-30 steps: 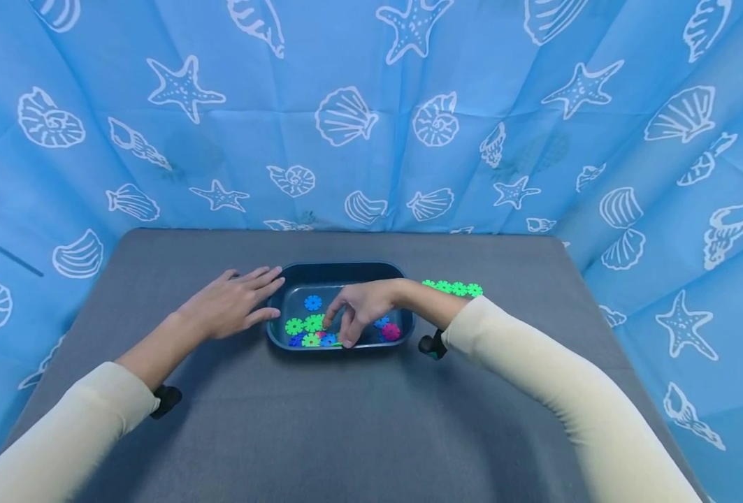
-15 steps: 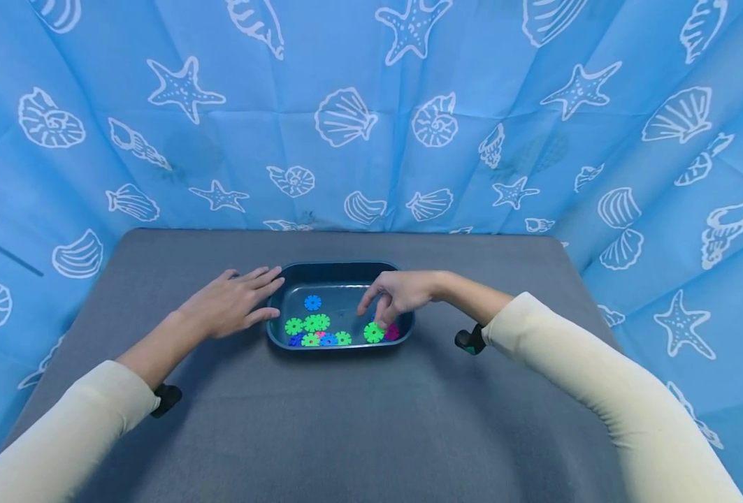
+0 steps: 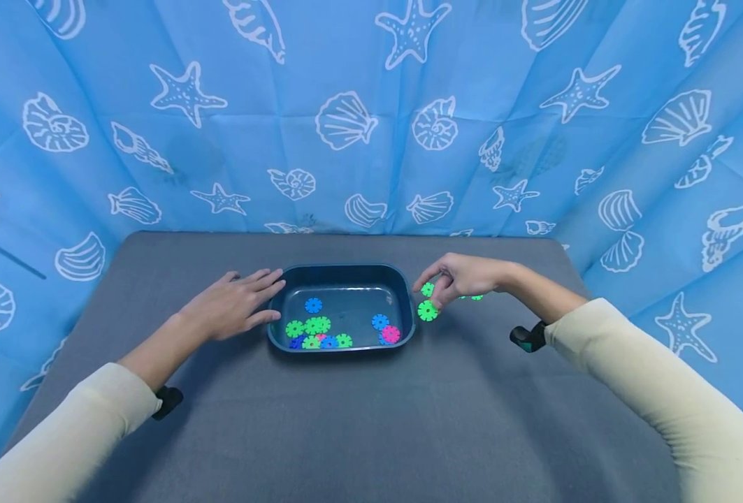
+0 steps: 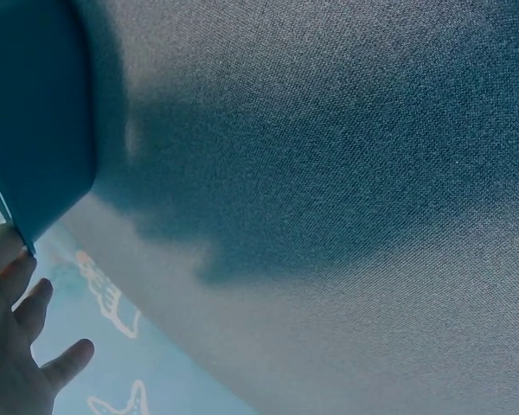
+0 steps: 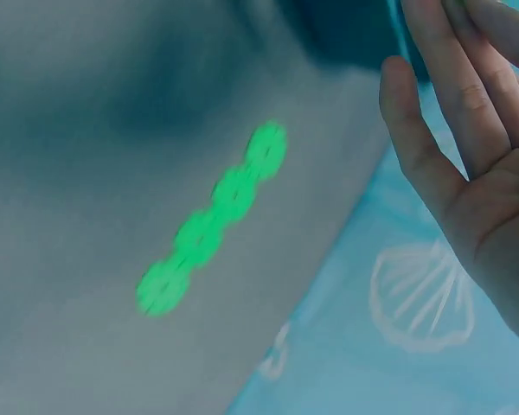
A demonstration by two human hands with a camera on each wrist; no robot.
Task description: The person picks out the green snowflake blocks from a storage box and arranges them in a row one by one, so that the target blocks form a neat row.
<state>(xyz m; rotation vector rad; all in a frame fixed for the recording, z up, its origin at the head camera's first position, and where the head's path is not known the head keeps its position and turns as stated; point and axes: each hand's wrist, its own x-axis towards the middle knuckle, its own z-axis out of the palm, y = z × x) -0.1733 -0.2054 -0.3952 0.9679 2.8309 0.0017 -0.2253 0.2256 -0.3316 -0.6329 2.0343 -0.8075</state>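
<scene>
My left hand (image 3: 229,306) lies with fingers spread and straight at the left rim of a dark blue tray (image 3: 346,276). In the left wrist view its fingertips touch the tray's edge. Just outside the tray's right end, my right hand (image 3: 468,276) pinches a green flower-shaped disc (image 3: 428,311) between thumb and finger, over the table. Close behind that disc is a row of several green discs (image 5: 199,238), set edge to edge on the table in the right wrist view; in the head view the hand partly covers this row.
Inside the tray, loose green discs (image 3: 294,328) and a blue disc (image 3: 313,305) lie toward the left. Another blue disc (image 3: 380,321) and a pink disc (image 3: 391,334) lie at the right. Grey cloth covers the table (image 3: 346,419); a blue shell-print curtain (image 3: 251,140) hangs behind.
The right hand has picked up a green disc in the tray and carried it right, past the rim, to beside the green row. The left hand has stayed at the tray's left rim.
</scene>
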